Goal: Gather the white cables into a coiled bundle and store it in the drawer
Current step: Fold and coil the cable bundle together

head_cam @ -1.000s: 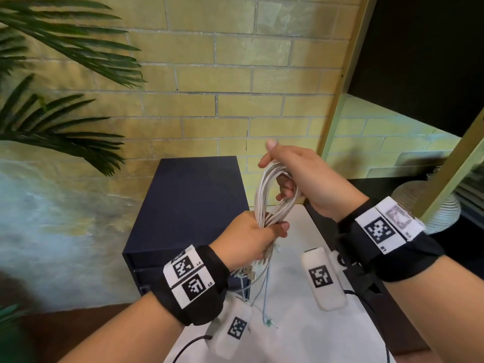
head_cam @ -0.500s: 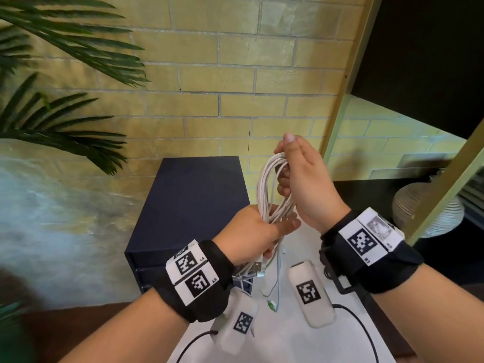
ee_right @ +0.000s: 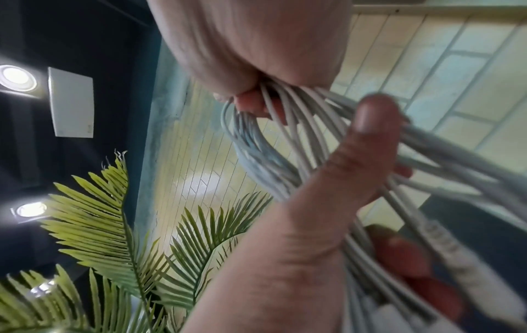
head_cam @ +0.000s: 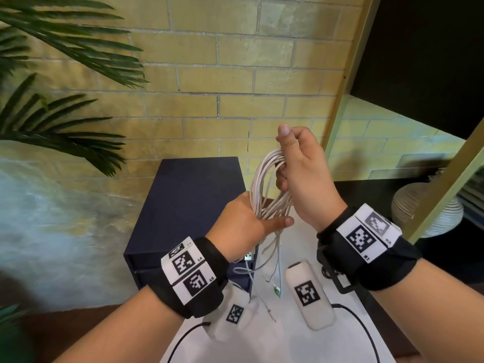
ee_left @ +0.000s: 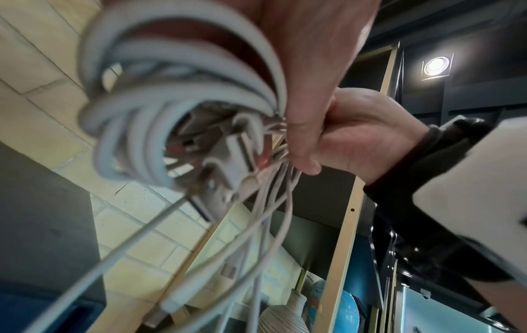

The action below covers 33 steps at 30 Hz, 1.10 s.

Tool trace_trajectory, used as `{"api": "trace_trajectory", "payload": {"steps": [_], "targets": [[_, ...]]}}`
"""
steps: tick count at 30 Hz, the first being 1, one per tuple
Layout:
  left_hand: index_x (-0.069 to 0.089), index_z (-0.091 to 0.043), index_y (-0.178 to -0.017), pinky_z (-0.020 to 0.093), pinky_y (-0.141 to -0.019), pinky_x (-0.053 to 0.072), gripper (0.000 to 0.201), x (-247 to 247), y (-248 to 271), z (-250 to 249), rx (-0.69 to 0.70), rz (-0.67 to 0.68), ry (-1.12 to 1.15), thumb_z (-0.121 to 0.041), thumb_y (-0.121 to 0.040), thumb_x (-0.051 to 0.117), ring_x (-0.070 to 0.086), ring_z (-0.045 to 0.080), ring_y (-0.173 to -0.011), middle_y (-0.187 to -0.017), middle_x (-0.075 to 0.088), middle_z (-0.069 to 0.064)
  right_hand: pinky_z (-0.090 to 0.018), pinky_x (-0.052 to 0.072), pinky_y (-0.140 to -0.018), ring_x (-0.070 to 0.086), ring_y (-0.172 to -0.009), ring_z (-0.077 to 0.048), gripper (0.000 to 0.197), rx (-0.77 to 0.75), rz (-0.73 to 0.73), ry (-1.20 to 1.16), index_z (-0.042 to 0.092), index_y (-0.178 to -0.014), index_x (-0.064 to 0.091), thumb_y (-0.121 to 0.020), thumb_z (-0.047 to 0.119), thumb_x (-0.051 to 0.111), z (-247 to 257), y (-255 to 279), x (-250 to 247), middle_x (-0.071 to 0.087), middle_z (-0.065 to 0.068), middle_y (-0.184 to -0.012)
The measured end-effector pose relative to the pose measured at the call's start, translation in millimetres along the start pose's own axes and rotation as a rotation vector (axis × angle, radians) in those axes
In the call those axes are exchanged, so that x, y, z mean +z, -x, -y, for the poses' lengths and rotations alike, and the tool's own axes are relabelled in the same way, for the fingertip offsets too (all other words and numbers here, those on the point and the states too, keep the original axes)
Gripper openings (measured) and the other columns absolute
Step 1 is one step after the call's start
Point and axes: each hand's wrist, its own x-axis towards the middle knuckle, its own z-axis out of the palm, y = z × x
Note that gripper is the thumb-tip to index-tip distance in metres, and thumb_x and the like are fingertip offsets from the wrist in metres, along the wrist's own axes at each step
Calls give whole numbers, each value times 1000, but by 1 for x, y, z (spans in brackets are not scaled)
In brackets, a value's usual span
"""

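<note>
Brick wall [head_cam: 209,82] behind; wrist tags [head_cam: 187,262] read L4, L5.

Looks like styled lounge or showroom corner, not workshop: yellow-painted brick wall [head_cam: 209,74] behind, palm fronds [head_cam: 60,61] at left, gold-framed shelf unit [head_cam: 348,87] at right with ribbed ceramic vase [head_cam: 419,205] on dark shelf, navy drawer cabinet [head_cam: 188,200] against wall, recessed spotlights [ee_right: 17,77] in black ceiling

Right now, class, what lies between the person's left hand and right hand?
In the head view, the coil of white cables spans the gap: the right hand holds its top, the left hand its lower part.
</note>
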Motion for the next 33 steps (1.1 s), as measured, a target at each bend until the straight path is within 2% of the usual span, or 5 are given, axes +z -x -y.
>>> {"api": "trace_trajectory", "payload": {"steps": [5, 10, 16, 21, 33], "targets": [[71, -13, -82, 37, -61, 42, 56, 5, 4, -4, 42, 104, 54, -67, -68, 66, 50, 21, -61, -77, 61, 28, -22, 25, -42, 25, -37, -6, 36, 18, -49, -11, 18, -78, 49, -95, 48, 39, 5, 0, 8, 25, 11, -38], [67, -8, -79, 26, -86, 51, 22, 1, 6, -9, 3, 186, 256, -23, -92, 58, 71, 15, -81, -82, 72, 8, -20, 31, -42, 32, -42, -6, 26, -23, 90, -67, 14, -94, 47, -97, 39, 42, 4, 0, 4, 35, 12, -48], [63, -3, -87, 29, -56, 48, 28, 0, 5, -10, -73, -31, 562, -27, -95, 52, 55, 18, -57, -59, 56, 3, -31, 58, -66, 65, -80, -13, 67, 118, 474, 111, 32, -141, 21, -87, 32, 62, -30, 15, -18, 48, -8, -121], [55, -9, -74, 31, -63, 51, 33, -9, -1, -14, -157, -73, 722, -35, -93, 53, 54, 16, -58, -57, 50, 1, -27, 39, -108, 39, -133, -6, 101, 330, 749, 137, 39, -145, 6, -77, 16, 76, -68, 35, -24, 35, 5, -147], [56, -12, -82, 28, -68, 56, 22, -33, -8, -11, -85, -225, 831, -24, -97, 46, 67, 11, -63, -61, 67, -4, -25, 43, -60, 41, -55, -8, 23, 215, 614, 207, 17, -123, 42, -100, 18, 38, -91, 43, -42, 43, -1, -65]]}}
